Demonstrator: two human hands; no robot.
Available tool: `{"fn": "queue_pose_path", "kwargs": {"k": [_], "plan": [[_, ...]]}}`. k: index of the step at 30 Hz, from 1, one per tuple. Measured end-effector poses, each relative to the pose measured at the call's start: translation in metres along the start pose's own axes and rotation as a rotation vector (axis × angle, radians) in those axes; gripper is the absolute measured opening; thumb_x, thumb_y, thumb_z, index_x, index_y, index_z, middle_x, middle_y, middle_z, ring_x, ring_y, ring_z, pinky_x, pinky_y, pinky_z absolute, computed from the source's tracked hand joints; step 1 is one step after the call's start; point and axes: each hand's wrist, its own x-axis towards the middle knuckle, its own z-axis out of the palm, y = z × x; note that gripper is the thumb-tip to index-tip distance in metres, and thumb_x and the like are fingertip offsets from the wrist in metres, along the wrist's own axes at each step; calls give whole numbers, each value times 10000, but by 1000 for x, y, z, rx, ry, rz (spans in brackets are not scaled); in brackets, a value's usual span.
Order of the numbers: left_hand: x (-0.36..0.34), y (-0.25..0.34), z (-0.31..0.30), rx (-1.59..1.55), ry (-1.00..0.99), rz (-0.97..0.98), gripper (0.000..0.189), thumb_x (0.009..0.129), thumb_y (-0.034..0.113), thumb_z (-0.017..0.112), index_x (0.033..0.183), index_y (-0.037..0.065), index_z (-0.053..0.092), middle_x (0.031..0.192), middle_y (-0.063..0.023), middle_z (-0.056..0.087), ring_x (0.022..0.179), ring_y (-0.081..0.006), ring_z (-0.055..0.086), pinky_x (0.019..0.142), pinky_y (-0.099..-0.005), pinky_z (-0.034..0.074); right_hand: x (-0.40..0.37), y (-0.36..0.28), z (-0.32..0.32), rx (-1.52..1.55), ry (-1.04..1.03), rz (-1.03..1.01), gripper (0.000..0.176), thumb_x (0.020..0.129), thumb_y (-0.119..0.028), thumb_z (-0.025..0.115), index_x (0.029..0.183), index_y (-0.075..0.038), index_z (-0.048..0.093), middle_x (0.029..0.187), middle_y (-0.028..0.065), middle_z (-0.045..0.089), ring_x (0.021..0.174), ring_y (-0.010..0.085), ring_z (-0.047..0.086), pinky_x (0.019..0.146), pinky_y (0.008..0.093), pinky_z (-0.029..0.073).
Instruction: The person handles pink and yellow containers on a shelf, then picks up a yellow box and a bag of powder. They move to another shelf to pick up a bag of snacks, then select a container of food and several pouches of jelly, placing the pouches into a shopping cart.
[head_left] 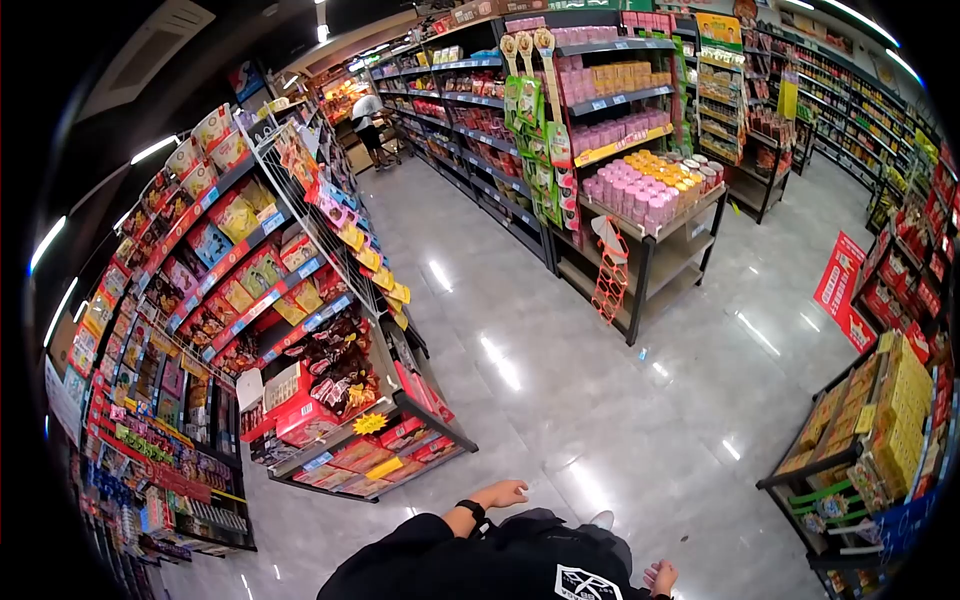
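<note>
My left hand, with a dark watch on its wrist, hangs in front of my dark shirt. Its fingers are loosely bent and slightly apart, holding nothing. Low at the bottom edge, my right hand hangs beside my body. Its fingers curl a little and nothing shows in them. Neither hand touches any goods. Closest to my left hand is a low display stand with red packages and a yellow star-shaped tag.
Snack shelves rise on the left. Ahead stands a shelf end with pink and yellow cans. A rack of yellow boxes and a red sign are at right. Glossy grey floor runs between them. Another person stands far down the aisle.
</note>
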Motion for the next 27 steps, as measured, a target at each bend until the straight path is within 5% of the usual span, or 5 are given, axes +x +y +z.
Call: {"fn": "queue_pose_path", "kwargs": {"k": [9,12,19,26,27], "plan": [[46,-11,-12,-115,222,-85,449,865,295,710,1199,5,635,1034,-184,707,957,-304,675,846,-378,528,153,-132,48,-54,-58,-75,279,932,-255,552,1156,-90,534,968,111,639,701,262,659,591,413,547],[76,-33,-22,-141,222,-178,481,845,348,724,1194,26,648,1039,-179,707,970,-305,673,850,-387,528,139,-185,82,-153,-150,-58,443,1008,-315,478,1327,-8,482,1180,180,612,963,306,660,751,428,564],[174,-85,-64,-397,156,-342,535,839,407,699,1186,0,667,999,-149,724,898,-254,690,835,-359,526,175,-245,148,-216,-147,-37,466,998,-367,491,1333,-42,499,1190,186,619,1010,335,649,770,474,565],[259,-37,-160,-634,272,-355,426,838,247,694,1170,-20,665,908,-129,730,774,-210,711,717,-318,547,182,-339,215,-365,-161,-77,406,972,-330,537,1266,-52,559,1117,134,660,916,278,667,703,455,547],[274,-42,-165,-640,333,-356,416,836,243,691,1159,-18,672,903,-130,734,773,-210,713,716,-315,547,210,-345,222,-314,-179,-69,272,923,-235,565,1139,-71,566,976,121,664,727,272,685,572,388,545]]}}
